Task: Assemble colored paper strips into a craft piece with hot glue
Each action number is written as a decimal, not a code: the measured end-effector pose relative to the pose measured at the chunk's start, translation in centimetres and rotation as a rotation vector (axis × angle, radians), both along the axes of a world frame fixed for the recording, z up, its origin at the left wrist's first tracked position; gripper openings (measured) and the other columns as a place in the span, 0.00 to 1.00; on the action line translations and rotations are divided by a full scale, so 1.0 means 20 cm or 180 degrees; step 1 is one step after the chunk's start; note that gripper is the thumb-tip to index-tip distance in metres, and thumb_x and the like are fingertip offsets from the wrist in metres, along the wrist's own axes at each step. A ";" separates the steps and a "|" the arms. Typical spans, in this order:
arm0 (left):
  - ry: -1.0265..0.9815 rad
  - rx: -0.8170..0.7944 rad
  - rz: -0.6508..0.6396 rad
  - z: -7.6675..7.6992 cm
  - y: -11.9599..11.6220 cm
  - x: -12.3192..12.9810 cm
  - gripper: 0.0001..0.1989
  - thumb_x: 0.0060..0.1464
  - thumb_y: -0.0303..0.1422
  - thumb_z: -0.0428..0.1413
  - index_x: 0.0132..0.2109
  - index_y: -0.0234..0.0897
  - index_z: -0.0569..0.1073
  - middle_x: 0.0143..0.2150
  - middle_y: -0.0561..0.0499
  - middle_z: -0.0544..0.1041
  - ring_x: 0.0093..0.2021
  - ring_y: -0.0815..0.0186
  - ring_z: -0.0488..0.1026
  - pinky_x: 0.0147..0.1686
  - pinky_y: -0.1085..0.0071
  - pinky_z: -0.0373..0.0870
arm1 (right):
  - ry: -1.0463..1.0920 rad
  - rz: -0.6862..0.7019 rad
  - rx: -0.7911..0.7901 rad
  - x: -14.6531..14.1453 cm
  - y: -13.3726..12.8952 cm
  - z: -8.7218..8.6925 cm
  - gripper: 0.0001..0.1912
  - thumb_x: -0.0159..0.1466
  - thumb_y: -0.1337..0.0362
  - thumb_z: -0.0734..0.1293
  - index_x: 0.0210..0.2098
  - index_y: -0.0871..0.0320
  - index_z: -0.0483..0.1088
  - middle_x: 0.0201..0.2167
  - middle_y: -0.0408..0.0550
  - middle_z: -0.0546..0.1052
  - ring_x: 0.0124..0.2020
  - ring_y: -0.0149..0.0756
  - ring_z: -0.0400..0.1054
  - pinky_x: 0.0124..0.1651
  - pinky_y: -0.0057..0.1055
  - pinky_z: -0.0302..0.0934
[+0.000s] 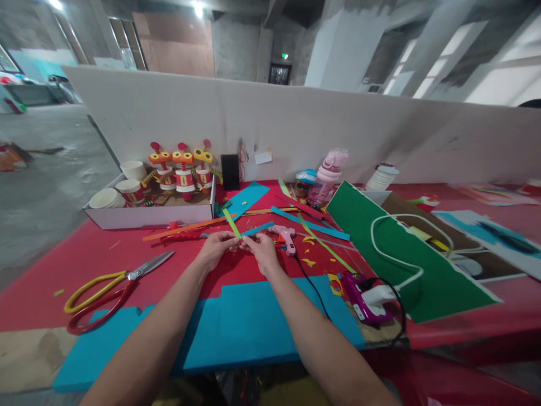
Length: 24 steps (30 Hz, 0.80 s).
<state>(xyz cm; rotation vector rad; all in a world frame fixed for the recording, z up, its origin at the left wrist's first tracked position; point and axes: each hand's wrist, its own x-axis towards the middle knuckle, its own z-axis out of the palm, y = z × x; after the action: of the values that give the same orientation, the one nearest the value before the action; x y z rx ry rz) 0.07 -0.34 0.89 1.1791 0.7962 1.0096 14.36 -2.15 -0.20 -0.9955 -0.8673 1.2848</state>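
Over the red tabletop, my left hand (217,248) and my right hand (261,251) meet, fingertips pinched close together. Between them they hold the joined end of a green paper strip (231,223) and a blue paper strip (258,228). The green strip points up and to the left, the blue one to the right. Just right of my right hand lies a pink glue gun (288,238) with a black cord. Large scissors (127,279) with yellow and red handles rest to the left. Blue sheets (253,321) lie under my forearms.
A white box (152,217) at the back left holds cups and several paper-cup robot figures (184,175). A pink bottle (327,177) stands at the back. On the right are a purple power socket (366,301) and a green board (380,248) with a white cable.
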 end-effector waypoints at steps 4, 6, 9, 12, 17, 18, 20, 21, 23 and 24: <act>-0.0118 -0.0055 0.0084 0.01 -0.01 0.01 0.12 0.40 0.34 0.65 0.31 0.30 0.75 0.25 0.49 0.75 0.23 0.73 0.68 0.25 0.76 0.63 | -0.0057 0.0002 0.0069 0.00 0.00 0.00 0.13 0.46 0.58 0.72 0.26 0.61 0.72 0.21 0.43 0.75 0.24 0.30 0.70 0.35 0.31 0.67; -0.0159 -0.0114 0.0111 0.01 -0.01 0.01 0.12 0.41 0.34 0.64 0.31 0.30 0.74 0.24 0.50 0.74 0.22 0.73 0.67 0.25 0.75 0.63 | -0.0027 0.0056 0.0087 0.00 0.00 0.00 0.12 0.47 0.59 0.72 0.27 0.61 0.72 0.22 0.43 0.75 0.23 0.29 0.69 0.35 0.31 0.67; -0.0148 -0.0118 0.0171 0.01 0.00 0.01 0.12 0.41 0.35 0.64 0.30 0.30 0.74 0.24 0.49 0.74 0.21 0.73 0.66 0.24 0.75 0.64 | 0.0180 0.0190 0.0093 0.00 0.00 0.00 0.11 0.46 0.61 0.72 0.26 0.60 0.72 0.22 0.43 0.75 0.23 0.29 0.69 0.35 0.32 0.68; -0.0099 -0.0040 0.0198 0.00 0.01 0.00 0.12 0.41 0.35 0.64 0.31 0.30 0.75 0.24 0.49 0.74 0.22 0.72 0.67 0.24 0.75 0.64 | 0.0422 0.0232 0.0011 0.00 0.00 0.01 0.12 0.44 0.61 0.73 0.25 0.59 0.70 0.21 0.42 0.74 0.23 0.30 0.69 0.34 0.32 0.68; 0.0002 0.0087 0.0165 -0.02 0.01 0.00 0.12 0.41 0.35 0.64 0.30 0.30 0.75 0.24 0.49 0.74 0.23 0.71 0.68 0.26 0.75 0.64 | 0.0588 0.0391 -0.0089 0.01 0.00 0.01 0.14 0.43 0.59 0.75 0.26 0.59 0.71 0.20 0.42 0.73 0.23 0.29 0.68 0.34 0.31 0.68; 0.0019 0.0095 0.0179 -0.02 0.01 0.00 0.12 0.41 0.36 0.64 0.30 0.30 0.75 0.25 0.48 0.75 0.23 0.71 0.68 0.25 0.75 0.64 | 0.0620 0.0427 -0.0103 0.01 -0.01 0.01 0.15 0.43 0.60 0.75 0.27 0.59 0.71 0.20 0.41 0.73 0.23 0.28 0.68 0.34 0.31 0.68; 0.0050 0.0117 0.0207 -0.01 0.01 0.00 0.12 0.41 0.36 0.64 0.30 0.30 0.75 0.25 0.48 0.75 0.23 0.71 0.68 0.25 0.75 0.64 | 0.0645 0.0518 -0.0128 0.01 -0.01 0.01 0.17 0.43 0.60 0.75 0.30 0.59 0.70 0.20 0.40 0.73 0.23 0.28 0.68 0.35 0.30 0.68; 0.0060 0.0136 0.0215 -0.01 0.01 0.00 0.12 0.41 0.36 0.64 0.30 0.30 0.75 0.25 0.48 0.75 0.22 0.71 0.68 0.25 0.74 0.64 | 0.0641 0.0547 -0.0131 0.01 -0.01 0.01 0.18 0.42 0.60 0.76 0.31 0.58 0.70 0.21 0.40 0.73 0.23 0.27 0.68 0.35 0.30 0.68; 0.0070 0.0178 0.0217 -0.01 0.01 0.00 0.12 0.41 0.36 0.64 0.30 0.31 0.76 0.24 0.49 0.75 0.22 0.72 0.68 0.25 0.75 0.64 | 0.0610 0.0554 -0.0122 0.01 -0.01 0.01 0.18 0.43 0.59 0.75 0.31 0.58 0.70 0.21 0.39 0.73 0.23 0.26 0.68 0.35 0.29 0.68; 0.0068 0.0194 0.0221 -0.01 0.01 0.00 0.11 0.41 0.36 0.64 0.30 0.31 0.76 0.23 0.49 0.74 0.22 0.72 0.68 0.25 0.75 0.64 | 0.0587 0.0543 -0.0111 0.01 0.00 0.01 0.18 0.43 0.59 0.75 0.30 0.58 0.70 0.21 0.39 0.73 0.23 0.26 0.67 0.34 0.29 0.68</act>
<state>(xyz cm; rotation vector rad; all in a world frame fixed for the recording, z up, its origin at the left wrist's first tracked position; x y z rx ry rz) 0.13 -0.17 0.70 1.2232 0.8331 1.0865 14.51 -2.24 -0.05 -0.8285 -0.8024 1.5159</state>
